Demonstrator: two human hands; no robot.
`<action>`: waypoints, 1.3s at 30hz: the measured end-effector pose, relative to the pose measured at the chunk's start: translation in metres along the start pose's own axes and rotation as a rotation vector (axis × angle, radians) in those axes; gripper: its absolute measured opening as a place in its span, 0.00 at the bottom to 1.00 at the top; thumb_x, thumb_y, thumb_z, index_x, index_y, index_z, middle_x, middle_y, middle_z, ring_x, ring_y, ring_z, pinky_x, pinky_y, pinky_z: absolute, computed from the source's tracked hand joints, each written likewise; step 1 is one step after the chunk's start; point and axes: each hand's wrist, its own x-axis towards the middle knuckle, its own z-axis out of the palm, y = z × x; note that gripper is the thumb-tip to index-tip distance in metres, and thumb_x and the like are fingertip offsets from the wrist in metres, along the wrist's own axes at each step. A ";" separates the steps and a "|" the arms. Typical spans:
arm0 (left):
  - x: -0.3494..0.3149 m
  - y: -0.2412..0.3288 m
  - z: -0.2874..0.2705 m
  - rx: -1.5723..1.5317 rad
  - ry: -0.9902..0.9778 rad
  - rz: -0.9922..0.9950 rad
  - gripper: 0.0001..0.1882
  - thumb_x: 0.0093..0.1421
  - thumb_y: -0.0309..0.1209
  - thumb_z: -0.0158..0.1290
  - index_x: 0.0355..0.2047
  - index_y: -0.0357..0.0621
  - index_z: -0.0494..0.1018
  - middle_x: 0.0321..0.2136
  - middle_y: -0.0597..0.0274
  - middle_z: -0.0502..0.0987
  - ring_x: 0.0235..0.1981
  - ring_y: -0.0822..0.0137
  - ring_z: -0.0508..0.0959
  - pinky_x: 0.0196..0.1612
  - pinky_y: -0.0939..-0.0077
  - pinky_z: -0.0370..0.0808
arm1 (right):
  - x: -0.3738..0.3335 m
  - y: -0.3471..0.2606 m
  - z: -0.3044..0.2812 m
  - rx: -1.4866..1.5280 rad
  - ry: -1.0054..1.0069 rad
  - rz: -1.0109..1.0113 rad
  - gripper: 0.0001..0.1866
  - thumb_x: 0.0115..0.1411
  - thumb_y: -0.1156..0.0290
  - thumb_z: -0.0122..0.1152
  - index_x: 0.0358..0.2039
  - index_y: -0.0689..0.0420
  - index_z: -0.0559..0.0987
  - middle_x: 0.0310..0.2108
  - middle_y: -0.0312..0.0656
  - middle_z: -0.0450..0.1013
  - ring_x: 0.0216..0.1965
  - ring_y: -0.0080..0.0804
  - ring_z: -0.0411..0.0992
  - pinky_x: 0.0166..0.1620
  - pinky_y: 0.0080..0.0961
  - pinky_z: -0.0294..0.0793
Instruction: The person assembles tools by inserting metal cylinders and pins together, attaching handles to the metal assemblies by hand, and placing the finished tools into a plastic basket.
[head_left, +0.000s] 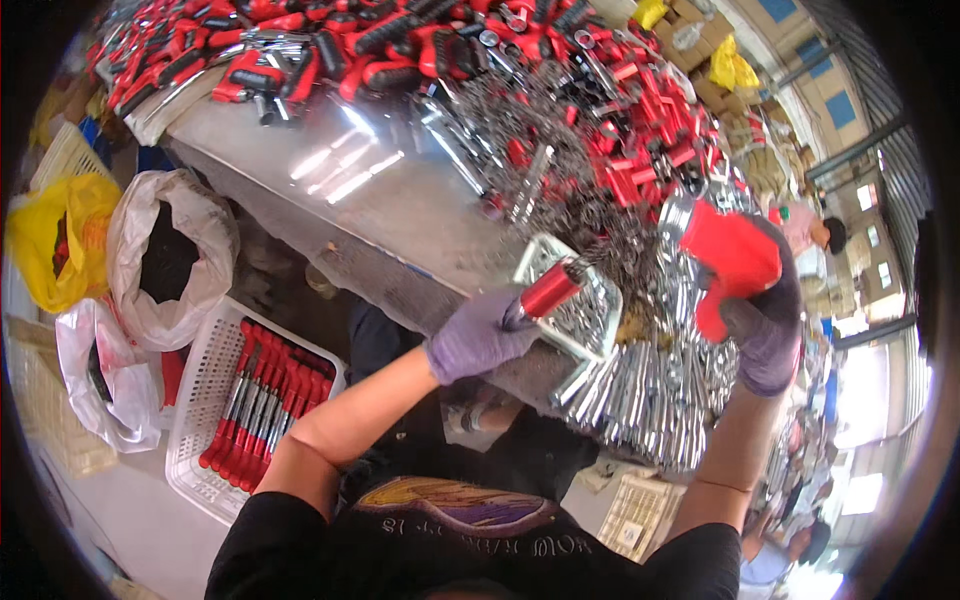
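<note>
In a purple glove, my left hand (483, 336) is closed around a short red and black handle (552, 288) that points up and to the right. Its tip lies over a small pale green tray (610, 345) of small metal parts. My right hand (768, 338), gloved in purple and dark grey, grips a bulky red pistol-shaped part (730, 255) with a silver threaded-looking collar at its upper left. The two held pieces are well apart. Below the right-hand part, many shiny metal rods (640, 405) lie side by side at the table's near edge.
Red and black handles (390, 55) heap along the back of the table (300, 190), with red pieces (650, 140) and small wiry metal parts (555, 130) to the right. A white basket (190, 440) of red-handled tools stands lower left, beside open sacks (205, 215). People sit far right.
</note>
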 end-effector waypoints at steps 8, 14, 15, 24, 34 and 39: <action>0.012 0.008 0.044 0.461 -0.145 0.090 0.22 0.52 0.38 0.56 0.47 0.47 0.70 0.32 0.52 0.76 0.35 0.53 0.78 0.36 0.65 0.74 | -0.068 -0.013 -0.074 -0.423 -0.051 0.283 0.30 0.44 0.70 0.69 0.49 0.58 0.70 0.39 0.37 0.72 0.35 0.22 0.72 0.40 0.22 0.73; 0.014 0.010 0.070 0.499 -0.376 0.085 0.23 0.51 0.38 0.56 0.49 0.50 0.69 0.34 0.54 0.77 0.37 0.54 0.77 0.40 0.67 0.74 | -0.075 0.006 -0.066 -0.905 -0.463 0.060 0.25 0.45 0.60 0.68 0.44 0.51 0.74 0.32 0.39 0.74 0.28 0.36 0.74 0.35 0.31 0.73; 0.015 0.008 0.072 0.524 -0.421 0.123 0.24 0.51 0.38 0.56 0.49 0.50 0.69 0.35 0.54 0.77 0.37 0.54 0.77 0.41 0.67 0.73 | -0.078 0.011 -0.065 -1.030 -0.578 -0.165 0.24 0.46 0.60 0.67 0.44 0.51 0.74 0.31 0.39 0.73 0.28 0.40 0.74 0.34 0.35 0.73; 0.015 0.003 0.071 0.589 -0.465 0.209 0.25 0.48 0.38 0.58 0.48 0.49 0.70 0.37 0.56 0.77 0.37 0.55 0.78 0.39 0.66 0.74 | -0.098 0.016 -0.056 -0.772 -0.475 0.225 0.22 0.47 0.60 0.68 0.41 0.57 0.75 0.32 0.43 0.74 0.31 0.41 0.75 0.36 0.32 0.73; -0.014 -0.005 0.078 0.349 -0.104 0.453 0.20 0.53 0.39 0.58 0.43 0.43 0.71 0.29 0.54 0.75 0.28 0.51 0.76 0.31 0.64 0.73 | -0.091 0.014 -0.048 -0.658 -0.403 0.337 0.22 0.48 0.56 0.67 0.40 0.54 0.75 0.29 0.45 0.75 0.32 0.41 0.76 0.38 0.32 0.73; -0.031 -0.021 0.100 0.557 0.307 0.671 0.22 0.51 0.41 0.59 0.42 0.43 0.71 0.29 0.55 0.74 0.30 0.53 0.75 0.33 0.64 0.72 | -0.092 0.013 -0.044 -0.662 -0.404 0.319 0.23 0.46 0.61 0.69 0.41 0.57 0.75 0.32 0.43 0.73 0.33 0.39 0.76 0.38 0.30 0.73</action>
